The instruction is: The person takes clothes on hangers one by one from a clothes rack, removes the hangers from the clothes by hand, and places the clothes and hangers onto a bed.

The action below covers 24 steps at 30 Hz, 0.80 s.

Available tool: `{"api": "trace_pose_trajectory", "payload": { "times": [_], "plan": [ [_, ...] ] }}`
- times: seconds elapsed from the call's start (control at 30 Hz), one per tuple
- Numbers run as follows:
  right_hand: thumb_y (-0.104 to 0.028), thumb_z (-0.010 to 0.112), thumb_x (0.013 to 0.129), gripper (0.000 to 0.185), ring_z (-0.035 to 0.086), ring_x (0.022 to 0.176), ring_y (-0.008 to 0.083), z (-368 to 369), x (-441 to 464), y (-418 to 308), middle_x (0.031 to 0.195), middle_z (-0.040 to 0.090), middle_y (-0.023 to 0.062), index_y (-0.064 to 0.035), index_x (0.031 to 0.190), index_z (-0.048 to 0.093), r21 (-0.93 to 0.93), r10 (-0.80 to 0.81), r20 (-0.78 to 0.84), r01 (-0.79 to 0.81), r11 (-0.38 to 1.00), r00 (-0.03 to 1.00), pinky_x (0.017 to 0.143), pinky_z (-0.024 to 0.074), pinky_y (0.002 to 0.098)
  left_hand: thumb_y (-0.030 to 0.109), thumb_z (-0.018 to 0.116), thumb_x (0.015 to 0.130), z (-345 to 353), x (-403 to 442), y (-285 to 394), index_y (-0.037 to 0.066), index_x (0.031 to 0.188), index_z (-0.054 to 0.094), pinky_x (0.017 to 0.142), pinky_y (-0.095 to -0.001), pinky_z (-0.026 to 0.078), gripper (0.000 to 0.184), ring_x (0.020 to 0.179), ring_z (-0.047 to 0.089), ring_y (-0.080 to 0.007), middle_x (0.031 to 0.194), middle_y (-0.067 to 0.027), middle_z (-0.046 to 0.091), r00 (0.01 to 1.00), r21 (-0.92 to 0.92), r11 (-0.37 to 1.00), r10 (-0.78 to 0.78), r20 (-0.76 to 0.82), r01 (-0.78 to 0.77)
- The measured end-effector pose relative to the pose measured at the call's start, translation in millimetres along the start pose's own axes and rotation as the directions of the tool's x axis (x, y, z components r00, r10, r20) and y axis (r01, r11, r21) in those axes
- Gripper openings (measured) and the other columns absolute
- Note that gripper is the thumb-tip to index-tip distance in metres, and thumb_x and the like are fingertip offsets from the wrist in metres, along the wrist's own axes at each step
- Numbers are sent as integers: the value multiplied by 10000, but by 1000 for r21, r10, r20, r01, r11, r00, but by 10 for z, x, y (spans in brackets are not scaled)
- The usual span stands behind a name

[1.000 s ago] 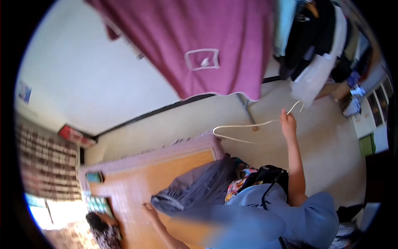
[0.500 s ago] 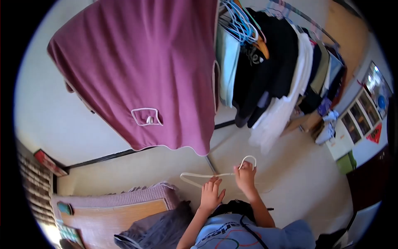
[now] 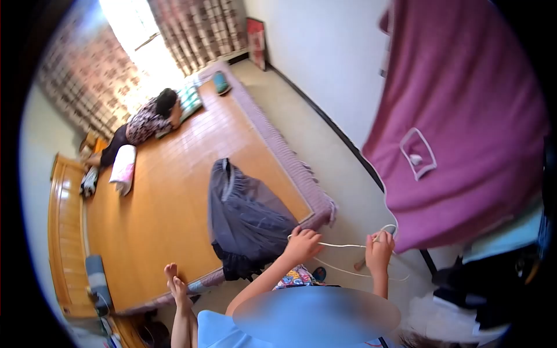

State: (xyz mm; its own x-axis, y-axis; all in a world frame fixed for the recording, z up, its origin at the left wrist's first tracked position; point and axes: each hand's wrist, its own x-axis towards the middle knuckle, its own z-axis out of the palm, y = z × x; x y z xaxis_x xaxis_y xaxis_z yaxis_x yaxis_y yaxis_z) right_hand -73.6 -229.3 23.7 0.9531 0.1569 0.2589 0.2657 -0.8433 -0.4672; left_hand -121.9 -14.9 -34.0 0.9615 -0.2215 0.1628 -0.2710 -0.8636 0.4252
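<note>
Pinches one end of the white hanger (image 3: 343, 245) with a curled left hand (image 3: 304, 243); closes the right hand (image 3: 379, 250) around it near the hook. Holds it just off the near right corner of the bed (image 3: 168, 226). Locates a dark grey garment (image 3: 246, 203) at that corner, spilling over the near edge. Advise gripping firmly below the hook against likely twisting; angle it away from the purple cloth (image 3: 464, 127) to avoid snagging.

No readable text or signs.
</note>
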Motion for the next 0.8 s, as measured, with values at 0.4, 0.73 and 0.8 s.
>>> {"api": "trace_pose_trajectory", "payload": {
  "times": [0.4,0.73,0.8],
  "plan": [
    [-283,506,732,302,429,866,220,1655,1713,-1666,782,484,76,-25,594,581,77,-681,271,690,720,680,816,282,459,230,583,696,-425,-487,-1394,11,910,493,779,-374,368,320,920,459,-310,971,-153,496,676,-299,772,-636,-372,561],
    [-285,490,752,287,440,861,221,2924,3196,-2265,787,497,78,-39,643,591,140,-795,390,824,549,464,795,300,479,271,576,693,-475,-816,-1875,8,1036,425,780,-377,372,457,938,439,-319,1010,-161,460,225,-334,318,-931,-288,887],
    [-293,457,770,300,444,873,228,3238,3563,-2516,810,507,87,-37,689,590,124,-820,401,863,490,408,802,294,502,293,565,697,-210,-983,-1662,11,1020,440,777,-381,371,447,929,444,-313,990,-159,470,86,-364,193,-953,-289,911]
  ]
}}
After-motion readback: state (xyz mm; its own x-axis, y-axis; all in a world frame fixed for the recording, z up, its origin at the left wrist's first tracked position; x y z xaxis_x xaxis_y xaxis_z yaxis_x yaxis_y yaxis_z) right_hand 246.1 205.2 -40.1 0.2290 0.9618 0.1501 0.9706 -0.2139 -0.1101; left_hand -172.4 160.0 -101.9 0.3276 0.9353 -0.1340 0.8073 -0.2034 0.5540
